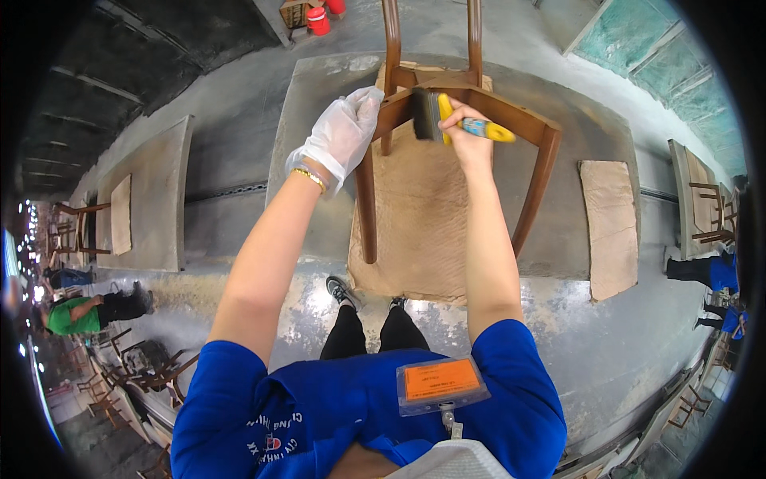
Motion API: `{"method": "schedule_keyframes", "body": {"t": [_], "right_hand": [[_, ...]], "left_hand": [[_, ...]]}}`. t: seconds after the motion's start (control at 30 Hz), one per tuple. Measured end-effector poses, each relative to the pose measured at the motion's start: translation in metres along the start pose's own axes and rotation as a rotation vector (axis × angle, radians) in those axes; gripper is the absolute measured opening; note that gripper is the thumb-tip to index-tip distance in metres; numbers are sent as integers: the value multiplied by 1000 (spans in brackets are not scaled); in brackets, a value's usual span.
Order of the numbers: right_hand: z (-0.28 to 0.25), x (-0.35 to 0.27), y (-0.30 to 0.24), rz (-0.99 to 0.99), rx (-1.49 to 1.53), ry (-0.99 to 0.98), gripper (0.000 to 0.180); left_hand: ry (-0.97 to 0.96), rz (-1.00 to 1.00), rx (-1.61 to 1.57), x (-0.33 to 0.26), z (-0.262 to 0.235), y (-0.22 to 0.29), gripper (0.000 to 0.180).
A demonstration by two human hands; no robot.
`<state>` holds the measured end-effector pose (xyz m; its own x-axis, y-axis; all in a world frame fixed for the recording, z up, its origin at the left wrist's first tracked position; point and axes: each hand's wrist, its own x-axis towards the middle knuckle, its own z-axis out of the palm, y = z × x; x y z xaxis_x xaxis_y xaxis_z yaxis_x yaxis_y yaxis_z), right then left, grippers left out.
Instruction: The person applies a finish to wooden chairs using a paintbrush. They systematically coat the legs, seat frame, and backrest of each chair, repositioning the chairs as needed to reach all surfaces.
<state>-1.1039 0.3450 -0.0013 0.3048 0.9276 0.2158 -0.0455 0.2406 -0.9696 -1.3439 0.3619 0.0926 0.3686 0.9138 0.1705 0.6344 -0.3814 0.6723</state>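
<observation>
Blue-sleeved arms are raised: wooden chair frame (467,112) is steadied by gloved left hand (345,128) gripping its rail, paintbrush (447,118) clenched in right hand (464,128) against it.

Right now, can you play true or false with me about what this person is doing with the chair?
1. The left hand wears a thin white glove. True.
2. The right hand holds a hammer. False: it holds a paintbrush with a yellow handle.
3. The wooden chair stands on brown cardboard. True.
4. The left hand is far from the chair. False: it rests on the chair's frame.
5. The brush bristles are bright red. False: they are dark.
</observation>
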Motion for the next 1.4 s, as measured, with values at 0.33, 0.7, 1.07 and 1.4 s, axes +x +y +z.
{"method": "schedule_keyframes", "body": {"t": [0.33, 0.7, 1.07, 1.4], "right_hand": [[1, -67, -9, 188, 407, -98, 27], [-40, 5, 42, -374, -494, 392, 15], [-29, -37, 30, -584, -961, 720, 11], [0, -43, 34, -130, 398, -87, 29]], "left_hand": [[-10, -55, -61, -8, 1, 8, 48], [-34, 137, 109, 1, 24, -13, 38], [-90, 111, 40, -3, 26, 3, 37], [-40, 128, -26, -4, 40, -2, 39]]}}
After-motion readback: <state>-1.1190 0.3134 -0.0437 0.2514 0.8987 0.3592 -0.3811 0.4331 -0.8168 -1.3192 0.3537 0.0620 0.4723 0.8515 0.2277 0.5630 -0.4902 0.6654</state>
